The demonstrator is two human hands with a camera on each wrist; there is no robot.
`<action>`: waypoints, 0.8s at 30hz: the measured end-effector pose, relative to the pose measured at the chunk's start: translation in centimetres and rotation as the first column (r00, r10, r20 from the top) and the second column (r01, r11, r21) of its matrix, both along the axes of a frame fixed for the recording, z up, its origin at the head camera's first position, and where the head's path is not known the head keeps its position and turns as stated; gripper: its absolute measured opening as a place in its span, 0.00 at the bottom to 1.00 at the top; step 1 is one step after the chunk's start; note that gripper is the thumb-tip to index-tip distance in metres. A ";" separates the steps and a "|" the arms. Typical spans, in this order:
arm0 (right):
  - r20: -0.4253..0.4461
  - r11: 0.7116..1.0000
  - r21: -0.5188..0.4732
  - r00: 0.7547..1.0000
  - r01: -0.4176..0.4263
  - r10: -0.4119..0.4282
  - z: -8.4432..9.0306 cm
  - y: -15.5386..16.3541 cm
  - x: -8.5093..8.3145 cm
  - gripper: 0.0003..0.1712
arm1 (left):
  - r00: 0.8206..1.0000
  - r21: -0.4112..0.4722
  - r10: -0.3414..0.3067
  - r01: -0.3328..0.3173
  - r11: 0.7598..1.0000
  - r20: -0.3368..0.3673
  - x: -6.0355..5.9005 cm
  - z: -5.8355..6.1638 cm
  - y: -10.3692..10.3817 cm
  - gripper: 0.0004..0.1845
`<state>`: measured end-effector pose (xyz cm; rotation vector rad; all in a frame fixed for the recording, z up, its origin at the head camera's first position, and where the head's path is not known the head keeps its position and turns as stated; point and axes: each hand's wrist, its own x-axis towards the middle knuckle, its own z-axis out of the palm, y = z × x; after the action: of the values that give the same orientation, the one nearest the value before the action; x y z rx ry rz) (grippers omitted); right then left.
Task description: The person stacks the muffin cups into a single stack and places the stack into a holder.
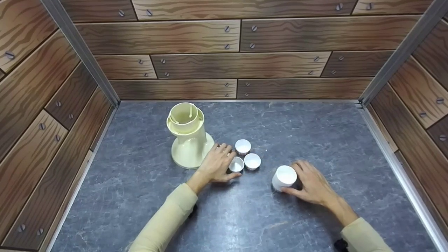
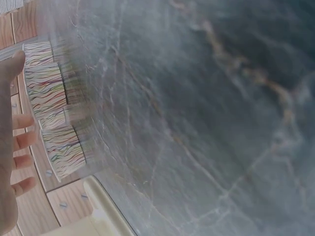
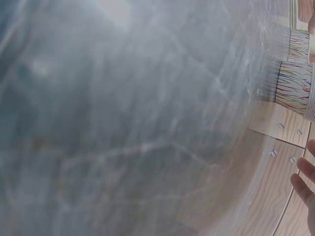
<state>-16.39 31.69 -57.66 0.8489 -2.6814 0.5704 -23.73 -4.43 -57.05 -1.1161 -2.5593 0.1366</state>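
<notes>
My left hand (image 1: 217,164) lies beside a tall cream holder (image 1: 187,136) with an open top. Its thumb and fingers sit round a small white paper cup (image 1: 236,164). Two more small cups (image 1: 243,146) (image 1: 252,161) stand just right of it. My right hand (image 1: 311,183) grips a larger white cup (image 1: 284,177) between thumb and fingers. In the blurred left wrist view, cups with coloured lines (image 2: 51,105) stand against my fingertips (image 2: 22,140). In the right wrist view, striped cups (image 3: 298,88) show at the right edge, above my fingertips (image 3: 302,182).
The dark grey marbled tabletop (image 1: 245,217) is closed in by wood-pattern walls (image 1: 238,63) at the back and both sides, with metal corner posts (image 1: 82,52).
</notes>
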 end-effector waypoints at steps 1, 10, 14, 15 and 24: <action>-0.001 1.000 0.000 1.000 0.000 0.000 0.0 0.0 0.0 0.43 | 1.000 -0.001 0.001 -0.001 1.000 0.002 0.0 0.0 0.0 0.40; -0.001 1.000 -0.001 1.000 0.002 -0.002 0.0 0.0 -0.1 0.42 | 1.000 -0.022 0.008 -0.007 1.000 0.015 -0.1 -0.1 0.0 0.41; 0.000 1.000 0.001 1.000 0.007 -0.007 0.1 0.0 -0.1 0.43 | 1.000 -0.040 0.005 -0.004 0.999 0.012 -0.1 -0.3 0.1 0.41; 0.000 1.000 0.001 1.000 0.008 -0.008 0.1 -0.1 -0.1 0.43 | 1.000 -0.043 0.004 -0.003 0.999 0.011 -0.1 -0.3 0.1 0.41; -0.002 1.000 -0.012 1.000 0.003 -0.003 -0.2 0.0 -0.1 0.42 | 1.000 -0.032 -0.002 0.002 0.999 -0.012 -0.2 -0.5 0.1 0.38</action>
<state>-16.53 31.68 -57.82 0.8415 -2.6745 0.5843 -23.89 -4.33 -57.59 -1.1262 -2.5542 0.1831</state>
